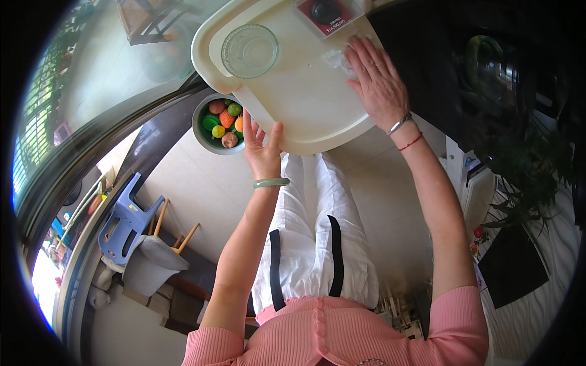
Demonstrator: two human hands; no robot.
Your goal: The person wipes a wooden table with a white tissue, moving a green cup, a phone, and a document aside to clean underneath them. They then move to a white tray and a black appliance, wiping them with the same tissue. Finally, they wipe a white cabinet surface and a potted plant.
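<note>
A cream plastic tray (299, 110) with a raised rim spans the top middle. At its lower left edge is my left hand (262, 155), thumb on the rim and fingers along the side, gripping the tray. My right hand (379, 88) lies flat on the tray's right side, fingers stretched out. A crumpled white tissue (337, 61) shows at its fingertips and partly under it. A clear round glass bowl (250, 52) stands on the tray's left part. Near the far edge sits a clear case with a red card and a dark round item (325, 13).
Below the tray's left edge, a grey bowl (199, 122) holds several colourful toy fruits. Black furniture (427, 43) borders the tray on the right, with a leafy plant (525, 171) nearer me. A blue plastic chair (125, 222) and a grey seat (152, 262) stand lower left.
</note>
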